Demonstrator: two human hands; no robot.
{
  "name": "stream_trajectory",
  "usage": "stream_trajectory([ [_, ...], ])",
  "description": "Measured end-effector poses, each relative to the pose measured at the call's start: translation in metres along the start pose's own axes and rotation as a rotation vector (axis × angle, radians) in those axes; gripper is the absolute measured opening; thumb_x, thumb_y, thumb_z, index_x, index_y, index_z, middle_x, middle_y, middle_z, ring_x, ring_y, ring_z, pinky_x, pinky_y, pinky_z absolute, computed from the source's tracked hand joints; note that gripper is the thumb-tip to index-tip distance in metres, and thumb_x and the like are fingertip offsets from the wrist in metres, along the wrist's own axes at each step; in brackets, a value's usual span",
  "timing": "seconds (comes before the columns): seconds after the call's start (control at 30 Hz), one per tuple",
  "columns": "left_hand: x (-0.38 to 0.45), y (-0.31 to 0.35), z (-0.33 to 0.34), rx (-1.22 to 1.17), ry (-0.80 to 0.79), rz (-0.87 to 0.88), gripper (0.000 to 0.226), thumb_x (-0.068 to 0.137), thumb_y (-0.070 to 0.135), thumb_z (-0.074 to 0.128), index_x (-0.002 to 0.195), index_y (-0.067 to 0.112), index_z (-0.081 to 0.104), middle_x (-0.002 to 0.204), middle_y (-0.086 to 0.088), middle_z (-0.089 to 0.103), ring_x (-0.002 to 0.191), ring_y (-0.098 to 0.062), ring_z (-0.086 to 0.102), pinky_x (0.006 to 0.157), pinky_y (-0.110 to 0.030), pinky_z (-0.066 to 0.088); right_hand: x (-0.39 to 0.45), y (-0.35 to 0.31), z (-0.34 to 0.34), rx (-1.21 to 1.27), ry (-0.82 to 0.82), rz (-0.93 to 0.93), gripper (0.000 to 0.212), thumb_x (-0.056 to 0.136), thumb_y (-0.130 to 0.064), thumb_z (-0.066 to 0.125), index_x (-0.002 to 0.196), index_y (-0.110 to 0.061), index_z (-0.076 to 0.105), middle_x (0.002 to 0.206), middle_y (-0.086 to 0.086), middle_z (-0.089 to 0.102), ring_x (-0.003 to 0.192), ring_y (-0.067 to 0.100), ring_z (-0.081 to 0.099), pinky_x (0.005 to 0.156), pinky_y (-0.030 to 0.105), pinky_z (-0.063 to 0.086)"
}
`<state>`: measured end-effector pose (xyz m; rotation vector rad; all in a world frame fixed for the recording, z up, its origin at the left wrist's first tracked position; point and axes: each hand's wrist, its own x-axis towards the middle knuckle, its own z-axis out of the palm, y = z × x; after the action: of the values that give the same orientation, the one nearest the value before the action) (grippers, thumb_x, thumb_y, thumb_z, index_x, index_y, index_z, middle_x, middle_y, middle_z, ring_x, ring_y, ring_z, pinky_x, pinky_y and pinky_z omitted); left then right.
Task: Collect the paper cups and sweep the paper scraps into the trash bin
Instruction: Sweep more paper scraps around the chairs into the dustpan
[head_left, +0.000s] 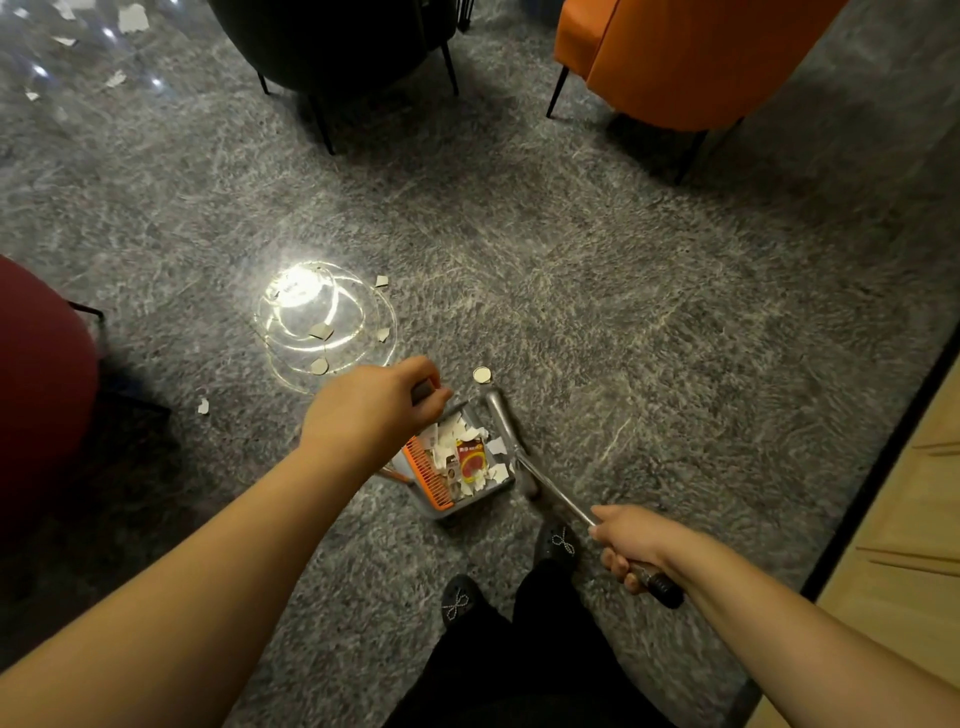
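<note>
Grey marbled floor (597, 291) gleaming under a ceiling-light reflection, ringed by a black chair (337, 41), an orange chair (685, 57) and a dark red seat (36, 395). Standing over a grey dustpan (470, 506) with an orange comb edge (426, 470), already holding white paper scraps (447, 441) and a red-and-yellow packet (471, 460). Gripping the dustpan's upright handle with the left hand (371, 410), fingers curled round it. Clutching the black grip of a metal broom handle (556, 491) in the right hand (631, 545), fingers wrapped tight, the shaft running down beside the pan's right wall. Lying loose just beyond the pan: a small round paper piece (482, 374); further left, torn bits (319, 331) scattered in the glare, more (132, 18) far off at top left. Showing below: black trousers and dark shoes (558, 540) with bow trim. No paper cups or trash bin showing.
</note>
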<state>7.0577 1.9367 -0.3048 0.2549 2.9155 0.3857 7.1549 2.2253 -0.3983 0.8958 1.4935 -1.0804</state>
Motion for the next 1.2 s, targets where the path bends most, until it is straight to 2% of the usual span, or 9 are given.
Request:
stream_trajectory([
  [0.17,0.001,-0.001,0.002,-0.001,0.001,0.01,0.027,0.091,0.059,0.047,0.097,0.034,0.056,0.069,0.005,0.062,0.061,-0.019,0.058,0.051,-0.029,0.05,-0.007,-0.002,0.016,0.004,-0.056,0.002,0.051,0.101,-0.014,0.034,0.148,-0.032,0.024,0.051,0.0,0.038,0.03,0.005,0.033,0.034,0.013,0.031],
  [0.37,-0.001,-0.003,0.002,0.001,-0.008,0.011,0.027,0.091,0.06,0.046,0.1,0.036,0.056,0.07,0.007,0.061,0.062,-0.017,0.058,0.049,-0.026,0.045,-0.029,0.003,0.005,0.059,-0.09,-0.001,0.049,0.102,-0.012,0.034,0.147,-0.029,0.027,0.051,0.0,0.037,0.03,0.005,0.031,0.032,0.012,0.029],
  [0.63,-0.008,-0.003,-0.001,-0.012,-0.028,-0.002,0.027,0.091,0.059,0.047,0.099,0.035,0.055,0.072,0.006,0.062,0.065,-0.018,0.059,0.052,-0.027,0.047,-0.05,0.011,0.003,0.037,-0.041,-0.034,0.046,0.102,-0.011,0.033,0.145,-0.027,0.029,0.05,0.0,0.037,0.03,0.005,0.032,0.033,0.012,0.028],
  [0.8,-0.013,-0.005,-0.005,-0.048,-0.053,0.024,0.023,0.092,0.054,0.05,0.095,0.032,0.056,0.071,0.007,0.061,0.063,-0.016,0.057,0.049,-0.024,0.039,-0.047,0.016,0.001,0.067,0.039,-0.05,0.052,0.102,-0.011,0.033,0.149,-0.027,0.022,0.054,0.002,0.037,0.029,0.005,0.032,0.034,0.011,0.029],
  [0.87,-0.014,-0.006,-0.007,-0.028,-0.06,0.052,0.022,0.091,0.054,0.05,0.095,0.033,0.055,0.072,0.007,0.062,0.064,-0.016,0.058,0.051,-0.025,0.044,-0.042,0.016,-0.001,0.072,0.056,-0.051,0.05,0.101,-0.01,0.032,0.148,-0.026,0.025,0.055,0.003,0.036,0.028,0.005,0.031,0.034,0.01,0.029],
  [0.93,-0.014,-0.007,-0.008,0.0,-0.068,0.078,0.021,0.092,0.054,0.049,0.096,0.034,0.055,0.074,0.007,0.064,0.066,-0.016,0.059,0.053,-0.026,0.046,-0.036,0.015,-0.003,0.08,0.062,-0.051,0.047,0.101,-0.009,0.031,0.146,-0.024,0.029,0.055,0.003,0.037,0.028,0.005,0.031,0.034,0.01,0.029],
  [1.03,-0.013,-0.008,-0.007,0.013,-0.076,0.08,0.022,0.091,0.054,0.05,0.096,0.034,0.055,0.076,0.006,0.065,0.067,-0.017,0.059,0.053,-0.026,0.045,-0.024,0.015,-0.003,0.086,0.072,-0.038,0.05,0.101,-0.009,0.032,0.148,-0.025,0.026,0.054,0.003,0.038,0.028,0.005,0.032,0.033,0.011,0.029],
  [1.2,-0.018,-0.024,-0.005,-0.005,-0.044,0.027,0.018,0.089,0.054,0.055,0.093,0.036,0.058,0.071,0.008,0.063,0.063,-0.018,0.058,0.052,-0.026,0.047,-0.008,0.013,0.008,0.106,0.028,-0.015,0.05,0.101,-0.011,0.033,0.147,-0.029,0.028,0.048,0.0,0.037,0.029,0.005,0.03,0.033,0.011,0.028],
])
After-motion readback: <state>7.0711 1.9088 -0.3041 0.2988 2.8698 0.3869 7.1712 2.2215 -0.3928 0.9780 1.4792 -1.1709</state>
